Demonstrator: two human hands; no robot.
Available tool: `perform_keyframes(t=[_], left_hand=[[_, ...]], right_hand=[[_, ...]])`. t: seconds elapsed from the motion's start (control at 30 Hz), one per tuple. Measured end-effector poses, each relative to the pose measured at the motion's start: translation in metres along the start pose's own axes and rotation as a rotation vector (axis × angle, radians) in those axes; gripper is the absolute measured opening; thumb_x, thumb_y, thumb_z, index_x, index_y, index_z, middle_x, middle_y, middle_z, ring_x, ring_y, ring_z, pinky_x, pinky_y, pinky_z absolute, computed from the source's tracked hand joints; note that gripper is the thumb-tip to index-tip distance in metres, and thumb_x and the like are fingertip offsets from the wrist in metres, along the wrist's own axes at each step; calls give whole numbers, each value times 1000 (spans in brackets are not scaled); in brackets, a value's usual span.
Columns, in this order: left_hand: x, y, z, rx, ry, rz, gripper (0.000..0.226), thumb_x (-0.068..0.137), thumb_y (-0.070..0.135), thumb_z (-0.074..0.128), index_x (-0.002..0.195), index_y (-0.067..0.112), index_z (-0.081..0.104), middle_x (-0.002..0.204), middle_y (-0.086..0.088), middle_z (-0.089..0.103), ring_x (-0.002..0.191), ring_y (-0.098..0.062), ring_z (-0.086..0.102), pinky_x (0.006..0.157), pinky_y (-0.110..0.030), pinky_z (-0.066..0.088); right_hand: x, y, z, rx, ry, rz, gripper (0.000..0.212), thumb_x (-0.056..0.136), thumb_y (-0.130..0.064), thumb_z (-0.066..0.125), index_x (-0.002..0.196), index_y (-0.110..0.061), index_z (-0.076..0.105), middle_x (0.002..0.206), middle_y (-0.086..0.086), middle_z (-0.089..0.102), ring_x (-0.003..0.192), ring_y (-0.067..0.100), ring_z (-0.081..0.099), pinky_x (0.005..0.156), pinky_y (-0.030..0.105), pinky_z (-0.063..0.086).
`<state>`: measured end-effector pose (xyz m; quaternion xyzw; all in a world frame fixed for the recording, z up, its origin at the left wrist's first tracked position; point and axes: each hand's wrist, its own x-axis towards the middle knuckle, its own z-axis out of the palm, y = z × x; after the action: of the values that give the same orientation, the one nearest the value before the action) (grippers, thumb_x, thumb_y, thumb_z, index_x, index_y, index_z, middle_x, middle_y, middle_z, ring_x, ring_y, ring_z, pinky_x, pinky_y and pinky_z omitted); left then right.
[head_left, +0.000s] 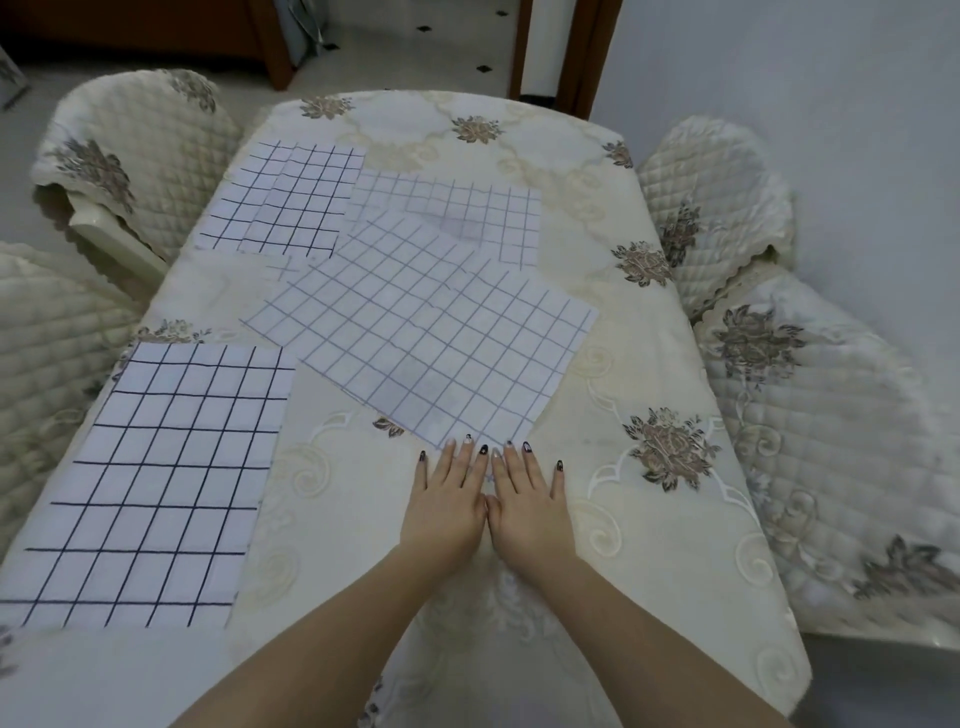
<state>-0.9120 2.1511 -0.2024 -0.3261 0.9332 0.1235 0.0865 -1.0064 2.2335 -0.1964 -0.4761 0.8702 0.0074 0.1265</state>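
Observation:
My left hand (447, 499) and my right hand (527, 501) lie flat side by side on the table, fingers straight, thumbs touching. Their fingertips reach the near corner of a large white cloth with a faint blue grid (426, 338), spread at an angle in the table's middle. A folded white cloth with a bold dark grid (161, 478) lies at the near left. Two more grid cloths lie further back: a dark-lined one (291, 197) at the far left and a pale one (467, 213) partly under the large cloth.
The table wears a cream floral tablecloth (623, 519). Quilted covered chairs stand on both sides: at the far left (135, 145), near left (47, 322), far right (717, 208) and near right (831, 441). A white wall is on the right, tiled floor beyond.

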Motion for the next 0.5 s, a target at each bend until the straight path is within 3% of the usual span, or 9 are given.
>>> perform_keyframes(t=[0.1, 0.17, 0.2, 0.3, 0.33, 0.4, 0.5], left_hand=[[-28, 3, 9, -3, 11, 30, 69, 87, 44, -5, 153, 24, -2, 161, 2, -11, 142, -17, -23, 116, -46, -14], [-44, 5, 16, 5, 4, 43, 71, 85, 44, -5, 153, 23, 0, 159, 2, -12, 141, -17, -22, 116, -45, -14], [-53, 6, 18, 15, 15, 43, 68, 88, 43, 1, 153, 23, 5, 159, 2, -7, 143, -18, -17, 118, -44, -12], [-77, 12, 22, 18, 21, 37, 57, 91, 37, 29, 144, 17, 41, 152, -4, 37, 143, -24, 26, 111, -48, 12], [-84, 15, 24, 16, 35, 32, 56, 90, 36, 33, 141, 17, 46, 148, -5, 44, 140, -25, 35, 109, -48, 15], [-97, 21, 26, -13, 26, 10, 56, 90, 36, 32, 140, 16, 47, 148, -5, 44, 139, -26, 36, 109, -48, 15], [-113, 34, 29, -49, 29, -53, 64, 91, 40, 14, 150, 19, 28, 159, -1, 19, 148, -23, 12, 114, -45, 1]], right_hand=[[-31, -5, 6, 19, 51, -1, 54, 86, -41, 36, 130, -18, 59, 137, 1, 57, 127, 21, 54, 103, 53, 22], [-51, -8, 9, 18, 61, -6, 54, 86, -40, 36, 129, -17, 60, 136, 2, 58, 127, 22, 54, 104, 53, 22], [-59, -9, 11, 14, 58, -10, 54, 86, -40, 36, 128, -16, 61, 135, 3, 59, 127, 22, 54, 104, 53, 21], [-81, -9, 16, 13, 52, -28, 55, 86, -39, 35, 125, -12, 63, 131, 7, 61, 126, 24, 55, 105, 54, 19], [-87, -8, 16, 14, 56, -41, 55, 85, -38, 35, 124, -12, 64, 130, 8, 62, 125, 24, 55, 105, 54, 19], [-97, -6, 17, 13, 60, -75, 55, 85, -37, 35, 122, -11, 65, 129, 9, 63, 125, 23, 55, 105, 53, 20], [-112, 2, 17, 0, 71, -162, 54, 82, -36, 37, 118, -11, 67, 126, 8, 65, 124, 22, 57, 105, 52, 19]])
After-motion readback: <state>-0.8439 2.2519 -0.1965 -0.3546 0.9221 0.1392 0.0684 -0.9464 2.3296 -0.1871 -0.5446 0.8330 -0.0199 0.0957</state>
